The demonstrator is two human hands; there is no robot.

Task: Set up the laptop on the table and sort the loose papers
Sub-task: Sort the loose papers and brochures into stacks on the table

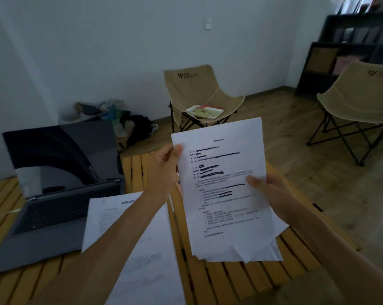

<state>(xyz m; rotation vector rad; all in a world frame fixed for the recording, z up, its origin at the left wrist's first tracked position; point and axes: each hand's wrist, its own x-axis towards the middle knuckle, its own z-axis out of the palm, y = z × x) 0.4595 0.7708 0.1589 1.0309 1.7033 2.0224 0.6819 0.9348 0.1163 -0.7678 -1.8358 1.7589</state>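
A slatted wooden table [241,280] fills the near scene. On its left sits the open laptop [54,194], screen dark. Just right of it a loose sheet [142,249] lies flat, partly overlapping the laptop's near right corner, under the left forearm. Above the table's right half a stack of papers [225,190] is held up; the left hand [164,168] pinches its upper left edge, the right hand [272,192] grips its right side, thumb on the front, its other fingers apparently behind
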